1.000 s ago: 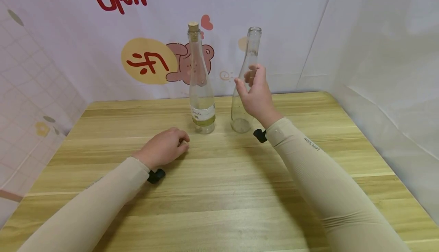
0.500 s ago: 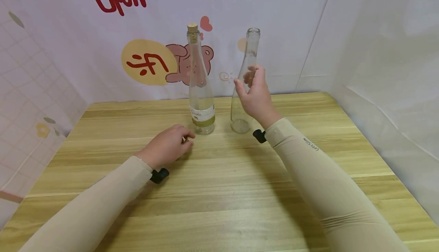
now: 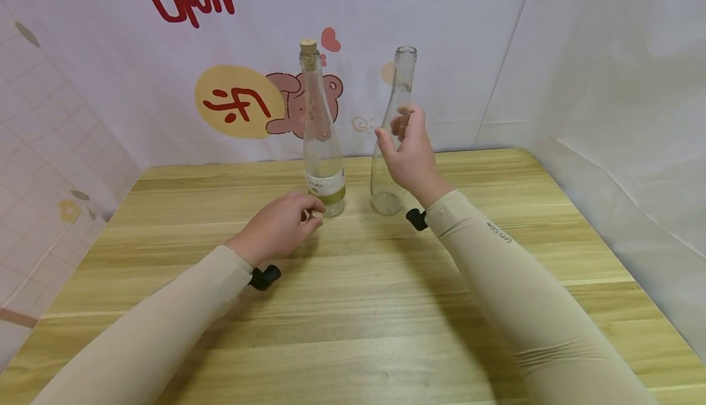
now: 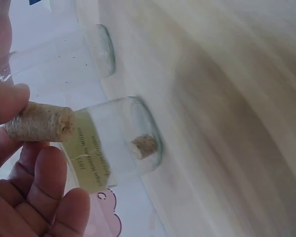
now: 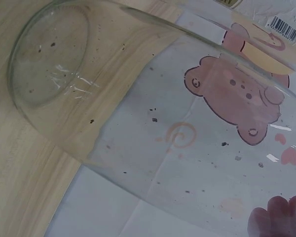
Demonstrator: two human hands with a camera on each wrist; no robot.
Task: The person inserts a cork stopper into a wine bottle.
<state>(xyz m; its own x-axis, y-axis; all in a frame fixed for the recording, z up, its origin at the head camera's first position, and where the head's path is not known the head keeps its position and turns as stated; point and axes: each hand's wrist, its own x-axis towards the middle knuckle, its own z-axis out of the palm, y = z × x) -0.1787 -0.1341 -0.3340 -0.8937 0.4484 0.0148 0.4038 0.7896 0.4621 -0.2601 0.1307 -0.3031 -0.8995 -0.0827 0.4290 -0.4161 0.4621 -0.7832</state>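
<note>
Two clear glass bottles stand upright on one wood-grained table [image 3: 353, 325], side by side with a gap between them. Your left grip [image 3: 276, 226] is narrow: it pinches one loose cork [image 4: 42, 122] between thumb and fingers, just beside the lower part of the labelled bottle [image 3: 320, 144]; you cannot tell whether it touches the glass. That bottle bears one white label [image 3: 331, 182] above one green band [image 3: 332, 198], and a second cork, the neck cork [image 3: 309, 51], sits in its mouth, its top above the rim. In the left wrist view one further cork-like shape [image 4: 144, 146] shows at the bottle's base; you cannot tell whether it is a third cork or an image in the glass. Your right grip [image 3: 410, 154] is curved round one unlabelled bottle [image 3: 382, 175], whose mouth is open; your fingers show through the glass. Your two forearms wear two beige sleeves [image 3: 507, 270]. Behind the bottles, one white backdrop [image 3: 452, 19] carries one printed bear [image 3: 299, 108] beside one yellow oval [image 3: 209, 114].
</note>
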